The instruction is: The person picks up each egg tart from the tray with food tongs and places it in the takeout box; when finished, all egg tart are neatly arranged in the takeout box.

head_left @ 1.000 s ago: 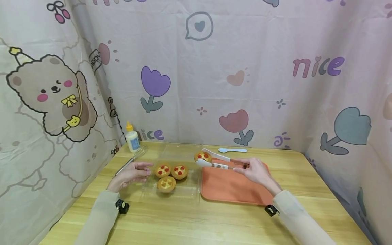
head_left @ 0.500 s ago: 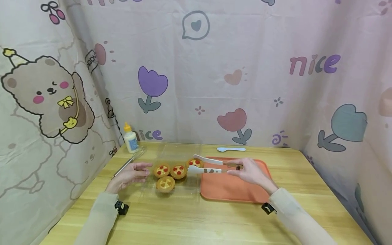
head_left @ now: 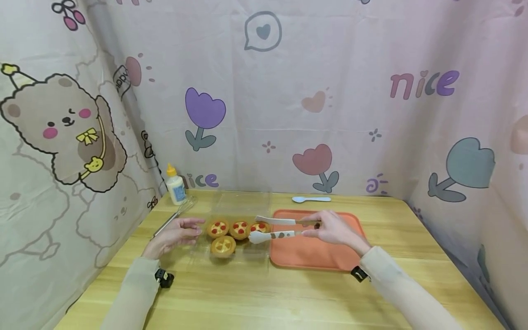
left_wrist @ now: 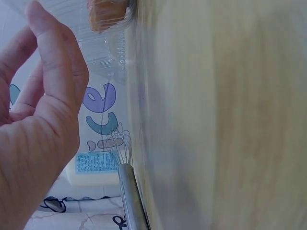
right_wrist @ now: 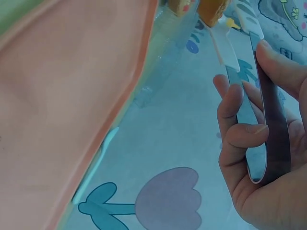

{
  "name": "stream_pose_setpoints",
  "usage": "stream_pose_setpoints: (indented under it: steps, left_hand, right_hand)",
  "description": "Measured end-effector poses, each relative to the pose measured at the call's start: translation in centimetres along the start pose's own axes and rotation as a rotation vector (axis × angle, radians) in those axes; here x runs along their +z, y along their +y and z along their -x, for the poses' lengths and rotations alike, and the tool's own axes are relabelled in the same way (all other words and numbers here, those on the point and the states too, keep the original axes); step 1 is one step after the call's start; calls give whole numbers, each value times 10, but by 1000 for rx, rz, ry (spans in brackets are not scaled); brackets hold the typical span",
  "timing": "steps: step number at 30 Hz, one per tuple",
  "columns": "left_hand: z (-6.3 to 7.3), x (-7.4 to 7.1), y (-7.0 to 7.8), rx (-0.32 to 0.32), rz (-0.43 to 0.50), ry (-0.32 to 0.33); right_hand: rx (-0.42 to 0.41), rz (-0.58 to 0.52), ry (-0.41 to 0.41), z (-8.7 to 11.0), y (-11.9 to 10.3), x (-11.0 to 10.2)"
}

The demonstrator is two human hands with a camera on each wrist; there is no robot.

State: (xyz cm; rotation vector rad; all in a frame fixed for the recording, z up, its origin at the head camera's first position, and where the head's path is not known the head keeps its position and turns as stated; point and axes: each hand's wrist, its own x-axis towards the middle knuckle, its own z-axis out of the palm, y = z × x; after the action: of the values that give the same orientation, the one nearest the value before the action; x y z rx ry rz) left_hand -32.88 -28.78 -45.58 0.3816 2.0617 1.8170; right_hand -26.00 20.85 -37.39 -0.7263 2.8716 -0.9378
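My right hand (head_left: pixel 333 228) grips metal tongs (head_left: pixel 284 234) with white, brown-spotted tips, thumb on one arm and fingers on the other. The tips are spread on either side of a red-topped egg tart (head_left: pixel 261 226), over the right part of a clear plastic box (head_left: pixel 253 259). Two more red-topped tarts (head_left: pixel 217 228) sit left of it in a row, with a yellow tart (head_left: pixel 223 247) in front. My left hand (head_left: pixel 175 236) holds nothing; its fingers are loosely bent beside the box's left edge. In the right wrist view, the tongs (right_wrist: pixel 274 124) fold at the palm.
Right of the box lies an orange tray (head_left: pixel 313 256), partly under my right hand. A light blue spoon (head_left: pixel 312 199) rests behind it. At the back left stands a white bottle with a yellow cap (head_left: pixel 176 189), with a whisk (head_left: pixel 171 218) in front. A printed curtain (head_left: pixel 264 114) surrounds the table.
My right hand has brought the tart in the tongs left and down into the box, beside the others. The tips now stand wider apart around it. My left hand has barely moved.
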Motion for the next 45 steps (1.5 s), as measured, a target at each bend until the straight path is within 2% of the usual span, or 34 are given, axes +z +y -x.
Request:
stream_pose_setpoints:
  steps: [9,22,28,33,42,45]
  left_hand:
    - [6,4,3,-1,-26,8]
    - [2,2,1,3,-31,9]
    - [2,3,1,6,-25,4]
    - [2,3,2,-1,-39,11]
    - [3,4,3,-4,-39,17]
    - [2,4,3,-3,-37,17]
  right_hand:
    - [-38,61,-64,-7,-10,-6]
    - [-148,76,-99,-19,-19,5]
    - [-107,114,-98,-23,-25,7]
    - [-124,179,-94,-28,-29,8]
    - [-67,179,-90,-32,-34,11]
    - [-62,143,-105,-32,-33,10]
